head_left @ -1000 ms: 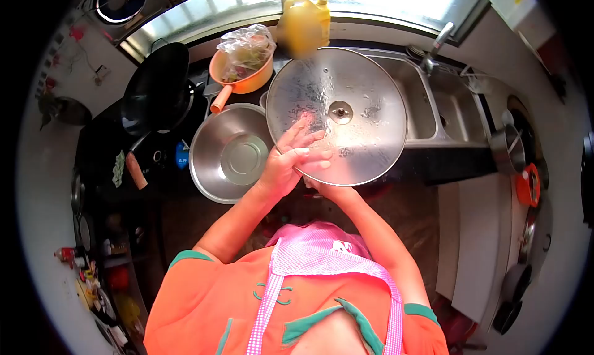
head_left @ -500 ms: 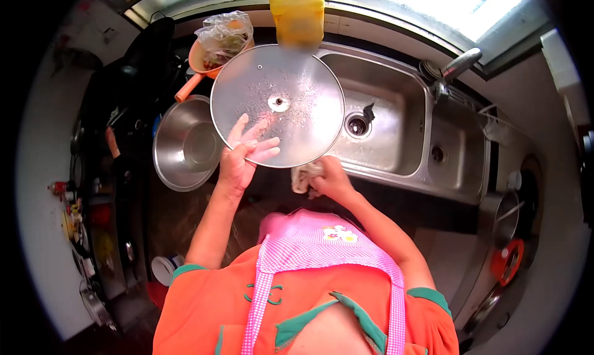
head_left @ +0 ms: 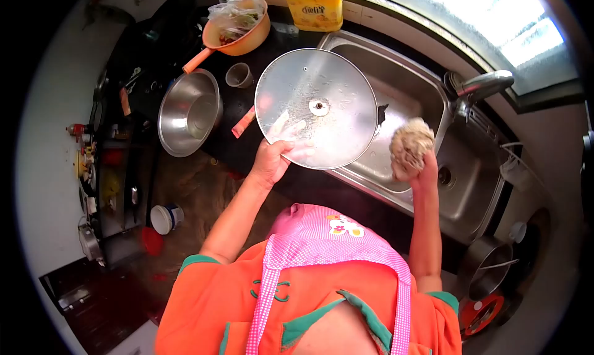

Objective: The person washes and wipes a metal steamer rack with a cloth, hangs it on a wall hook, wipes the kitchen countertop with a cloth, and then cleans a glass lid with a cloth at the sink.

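My left hand (head_left: 272, 162) is closed on the lower left rim of a round glass pot lid (head_left: 337, 76), with its fingers showing through the glass underneath. The lid has a metal rim, a small metal fitting at its centre and wet spots across its face. It is held over the left part of the large sink basin (head_left: 405, 83). To the right, above the sink, my right hand (head_left: 424, 172) grips a crumpled beige cloth (head_left: 412, 143), apart from the lid. The cloth hides most of my right fingers.
A steel bowl (head_left: 174, 123), a small cup (head_left: 239, 75) and an orange pan (head_left: 247, 42) holding a plastic bag are on the left. Behind the lid stands a yellow jug (head_left: 314, 8). The faucet (head_left: 482, 83) rises behind the sink; a steel pot (head_left: 479, 268) is at lower right.
My right hand has carried the cloth from below the lid up and right, over the sink. The lid has shifted right in view. The camera view has also moved, uncovering the small cup.
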`<action>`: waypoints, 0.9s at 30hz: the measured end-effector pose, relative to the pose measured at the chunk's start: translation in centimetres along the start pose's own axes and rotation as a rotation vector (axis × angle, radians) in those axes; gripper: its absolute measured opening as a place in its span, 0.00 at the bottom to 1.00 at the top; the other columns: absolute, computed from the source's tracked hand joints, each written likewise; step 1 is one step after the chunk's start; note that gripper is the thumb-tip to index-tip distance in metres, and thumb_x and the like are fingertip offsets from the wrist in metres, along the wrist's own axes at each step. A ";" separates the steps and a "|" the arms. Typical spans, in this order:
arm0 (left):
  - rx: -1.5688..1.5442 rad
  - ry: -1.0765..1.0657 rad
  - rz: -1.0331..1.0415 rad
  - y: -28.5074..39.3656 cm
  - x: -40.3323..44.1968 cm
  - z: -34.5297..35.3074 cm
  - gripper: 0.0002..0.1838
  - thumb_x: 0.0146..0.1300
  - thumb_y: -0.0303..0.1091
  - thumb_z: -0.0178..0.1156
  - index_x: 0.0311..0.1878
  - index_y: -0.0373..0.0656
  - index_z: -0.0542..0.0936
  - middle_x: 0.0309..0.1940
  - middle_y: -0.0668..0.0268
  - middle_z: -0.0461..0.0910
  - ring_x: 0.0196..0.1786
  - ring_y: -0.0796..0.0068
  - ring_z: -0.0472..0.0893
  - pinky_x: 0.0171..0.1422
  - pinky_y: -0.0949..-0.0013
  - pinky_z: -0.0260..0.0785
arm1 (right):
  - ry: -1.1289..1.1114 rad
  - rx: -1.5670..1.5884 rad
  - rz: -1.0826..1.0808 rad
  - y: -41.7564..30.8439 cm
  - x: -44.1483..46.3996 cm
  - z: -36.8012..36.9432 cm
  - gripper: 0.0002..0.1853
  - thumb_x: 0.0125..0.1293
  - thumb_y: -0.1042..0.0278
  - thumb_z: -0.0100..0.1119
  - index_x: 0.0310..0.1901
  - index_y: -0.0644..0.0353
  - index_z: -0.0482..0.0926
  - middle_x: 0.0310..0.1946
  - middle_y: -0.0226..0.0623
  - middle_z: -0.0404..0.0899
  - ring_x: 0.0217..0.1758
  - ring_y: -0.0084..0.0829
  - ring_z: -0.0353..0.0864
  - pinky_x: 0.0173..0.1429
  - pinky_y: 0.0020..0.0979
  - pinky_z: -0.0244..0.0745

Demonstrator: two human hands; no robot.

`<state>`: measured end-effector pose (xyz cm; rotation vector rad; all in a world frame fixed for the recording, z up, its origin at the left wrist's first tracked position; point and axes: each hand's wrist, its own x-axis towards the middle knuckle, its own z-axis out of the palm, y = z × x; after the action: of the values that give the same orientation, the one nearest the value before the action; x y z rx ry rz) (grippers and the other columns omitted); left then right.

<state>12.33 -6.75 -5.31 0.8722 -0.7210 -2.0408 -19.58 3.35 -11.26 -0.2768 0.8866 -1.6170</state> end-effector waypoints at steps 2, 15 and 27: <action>0.006 -0.039 -0.031 -0.6 0.2 0.7 0.45 0.48 0.17 0.45 0.70 0.40 0.37 0.63 0.41 0.55 0.52 0.37 0.73 0.54 0.46 0.70 | -0.047 -0.342 -0.092 -0.1 0.8 3.4 0.22 0.57 0.73 0.44 0.56 0.63 0.65 0.45 0.44 0.75 0.44 0.36 0.79 0.45 0.37 0.79; 0.105 -0.200 -0.133 -1.2 -0.1 3.1 0.46 0.49 0.18 0.45 0.71 0.50 0.39 0.63 0.42 0.59 0.49 0.41 0.76 0.51 0.49 0.73 | 0.106 -1.586 -0.906 4.9 9.4 13.4 0.22 0.46 0.63 0.59 0.47 0.51 0.76 0.58 0.50 0.65 0.65 0.53 0.57 0.66 0.52 0.50; 0.021 -0.125 -0.235 -2.1 4.0 0.7 0.31 0.51 0.18 0.45 0.63 0.43 0.60 0.54 0.61 0.70 0.53 0.61 0.75 0.48 0.56 0.77 | -0.391 -1.257 -0.894 8.3 3.9 16.8 0.20 0.42 0.68 0.60 0.41 0.58 0.76 0.51 0.46 0.71 0.58 0.49 0.68 0.62 0.44 0.63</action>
<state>9.09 -8.80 -7.68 0.8809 -0.7374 -2.3167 -4.01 -6.76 -6.53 -2.0107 1.4686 -1.4182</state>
